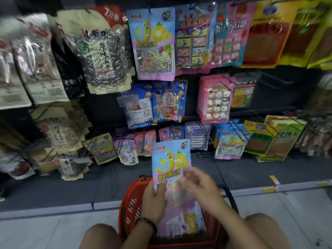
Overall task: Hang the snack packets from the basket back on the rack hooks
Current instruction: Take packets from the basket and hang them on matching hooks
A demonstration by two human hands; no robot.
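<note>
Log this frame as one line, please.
stage: lifting | held: marshmallow packet | left hand, right hand gripping | over: red basket

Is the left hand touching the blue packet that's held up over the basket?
Touching. The head view shows the left hand with its fingers lapped over the lower left edge of the blue packet.

A: Legible print? The pink packet [171, 135] on the lower hooks reads 果味卷软糖.
B: The seed bag [102, 56] carries 原味瓜子, vertically. The pink-and-blue packet [229, 29] on the top row reads 果汁卷软糖. Remaining print too blurred.
</note>
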